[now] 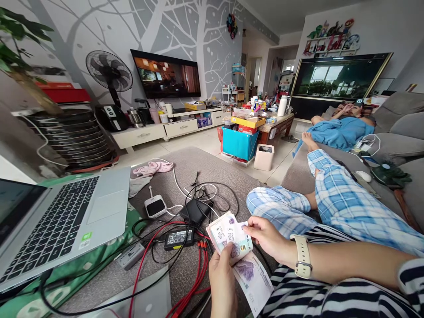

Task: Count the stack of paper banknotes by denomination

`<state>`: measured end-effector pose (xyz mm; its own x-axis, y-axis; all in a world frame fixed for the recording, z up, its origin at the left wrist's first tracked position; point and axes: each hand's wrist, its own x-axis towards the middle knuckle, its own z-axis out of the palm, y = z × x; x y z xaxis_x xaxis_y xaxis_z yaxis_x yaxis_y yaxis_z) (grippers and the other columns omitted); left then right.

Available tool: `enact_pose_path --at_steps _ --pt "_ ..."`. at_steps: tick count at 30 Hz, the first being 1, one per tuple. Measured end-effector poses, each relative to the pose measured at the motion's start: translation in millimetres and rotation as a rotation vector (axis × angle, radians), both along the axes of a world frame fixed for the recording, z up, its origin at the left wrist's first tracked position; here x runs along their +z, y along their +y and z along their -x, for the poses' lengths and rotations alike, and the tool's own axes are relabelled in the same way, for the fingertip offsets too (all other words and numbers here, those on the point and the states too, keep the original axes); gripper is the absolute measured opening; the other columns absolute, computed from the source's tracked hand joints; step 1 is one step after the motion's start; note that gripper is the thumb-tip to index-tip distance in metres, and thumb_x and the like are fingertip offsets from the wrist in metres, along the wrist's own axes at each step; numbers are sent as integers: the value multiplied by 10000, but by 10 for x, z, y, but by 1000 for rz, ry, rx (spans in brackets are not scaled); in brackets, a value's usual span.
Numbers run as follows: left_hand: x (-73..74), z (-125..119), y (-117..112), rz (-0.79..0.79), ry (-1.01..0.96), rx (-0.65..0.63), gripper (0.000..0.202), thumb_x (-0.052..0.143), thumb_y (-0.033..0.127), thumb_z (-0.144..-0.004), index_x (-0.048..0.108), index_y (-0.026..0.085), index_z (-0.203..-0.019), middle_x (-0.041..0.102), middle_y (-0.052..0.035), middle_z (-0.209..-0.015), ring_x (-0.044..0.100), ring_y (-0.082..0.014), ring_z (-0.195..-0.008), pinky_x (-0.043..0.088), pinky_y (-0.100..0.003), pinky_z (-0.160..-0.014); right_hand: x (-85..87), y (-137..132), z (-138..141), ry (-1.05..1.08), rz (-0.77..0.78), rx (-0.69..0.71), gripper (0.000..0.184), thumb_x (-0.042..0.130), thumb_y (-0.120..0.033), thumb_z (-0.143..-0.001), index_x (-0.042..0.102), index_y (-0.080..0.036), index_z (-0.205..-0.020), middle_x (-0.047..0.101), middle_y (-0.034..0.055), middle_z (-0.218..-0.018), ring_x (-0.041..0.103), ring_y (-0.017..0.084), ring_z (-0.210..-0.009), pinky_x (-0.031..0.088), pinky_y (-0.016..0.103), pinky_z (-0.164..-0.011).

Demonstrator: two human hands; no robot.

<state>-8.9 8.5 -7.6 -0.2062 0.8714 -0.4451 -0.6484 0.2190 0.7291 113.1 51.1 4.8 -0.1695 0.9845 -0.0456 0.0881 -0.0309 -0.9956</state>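
My left hand (222, 279) is closed around a small fanned stack of banknotes (222, 233), its thumb pressed on the front. The top notes show a printed 5. My right hand (267, 238), with a cream watch on the wrist, pinches the right edge of a front note between thumb and fingers. Below the stack, the lower part of a banknote (254, 282) with a purplish print slants down toward my striped clothing. How many notes there are I cannot tell. Just left of the money lie a black power adapter (179, 239) and red cables (198, 269).
An open laptop (109, 207) stands on the left on green cloth. Tangled black cords, a small white device (155, 206) and a black box (196, 211) lie on the grey sofa. My plaid-covered legs (344, 190) stretch to the right. Another person (341, 128) reclines at the far right.
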Motion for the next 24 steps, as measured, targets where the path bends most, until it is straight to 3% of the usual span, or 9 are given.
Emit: enact_pose_path --at_steps 4,13,24 --pt "-30 6 2 -6 0 13 313 625 214 -707 631 97 -997 717 -123 -914 687 -230 -749 539 -328 -694 -2 -6 -1 16 -1 11 284 603 -387 -766 460 -166 -659 387 -54 -572 334 87 -538 256 232 -509" --pt "-273 65 97 -9 -81 19 382 587 297 -743 640 71 -1046 700 -159 -993 664 -266 -916 509 -369 -819 47 -52 -2 80 -49 103 321 563 -442 -816 505 -155 -685 406 -47 -576 378 84 -519 268 226 -492" --pt "-117 20 29 -43 5 -10 373 562 288 -737 642 62 -1023 702 -159 -973 659 -274 -912 509 -355 -773 42 -72 -8 98 -80 146 260 560 -404 -840 541 -151 -783 451 -39 -642 401 61 -495 293 204 -472"
